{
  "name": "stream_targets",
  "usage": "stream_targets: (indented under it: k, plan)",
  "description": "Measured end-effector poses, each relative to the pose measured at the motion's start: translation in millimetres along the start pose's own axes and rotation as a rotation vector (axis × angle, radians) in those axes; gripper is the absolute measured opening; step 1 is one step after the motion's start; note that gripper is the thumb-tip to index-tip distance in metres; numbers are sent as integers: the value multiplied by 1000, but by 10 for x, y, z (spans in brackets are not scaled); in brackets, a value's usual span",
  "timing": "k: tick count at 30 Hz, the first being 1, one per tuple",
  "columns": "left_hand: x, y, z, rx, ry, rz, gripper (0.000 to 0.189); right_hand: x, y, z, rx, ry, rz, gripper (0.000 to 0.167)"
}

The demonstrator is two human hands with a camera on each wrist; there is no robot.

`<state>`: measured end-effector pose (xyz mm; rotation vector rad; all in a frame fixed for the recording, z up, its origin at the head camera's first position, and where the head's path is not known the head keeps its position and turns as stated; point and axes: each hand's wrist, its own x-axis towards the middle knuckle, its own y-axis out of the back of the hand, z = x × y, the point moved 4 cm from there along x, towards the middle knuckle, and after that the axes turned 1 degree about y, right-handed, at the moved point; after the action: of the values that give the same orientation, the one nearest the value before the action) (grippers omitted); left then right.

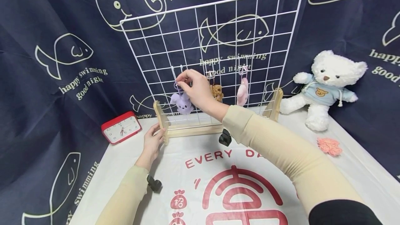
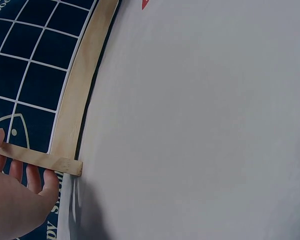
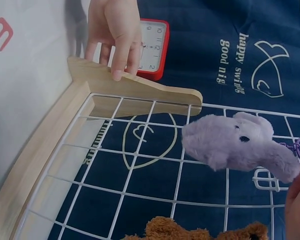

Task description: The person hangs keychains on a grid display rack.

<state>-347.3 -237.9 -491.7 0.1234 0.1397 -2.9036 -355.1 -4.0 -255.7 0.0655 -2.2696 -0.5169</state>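
Observation:
In the head view my right hand point(image 1: 198, 88) pinches the purple cord of a fluffy lavender plush keychain point(image 1: 182, 103) in front of the white wire grid point(image 1: 206, 46). The plush point(image 3: 230, 142) dangles from the fingers in the right wrist view, beside a white wire hook point(image 3: 266, 180) on the grid. My left hand point(image 1: 152, 142) grips the left wooden foot point(image 1: 161, 122) of the stand, thumb on one face and fingers on the other. Right of the plush, a brown plush keychain point(image 1: 217, 92) and a pink one point(image 1: 242, 92) hang on the grid.
A red alarm clock point(image 1: 122, 127) stands left of the grid. At the right sit a white teddy bear point(image 1: 325, 86) in a blue top and a coral yarn-like bundle point(image 1: 329, 146). A dark patterned curtain point(image 1: 62, 114) hangs behind the white table cover point(image 1: 175, 159).

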Motion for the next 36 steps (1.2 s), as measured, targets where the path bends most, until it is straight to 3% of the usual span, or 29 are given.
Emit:
stream_targets:
  k: [10, 21, 36]
  plan:
    - [-48, -28, 71, -11, 14, -15, 53, -14, -35, 77, -25, -9, -30, 5]
    - [-23, -15, 19, -2, -15, 4, 51, 37, -40, 147, -50, -70, -39, 12]
    - [-25, -21, 15, -17, -11, -3, 52, 84, -18, 191, -100, -75, -39, 15]
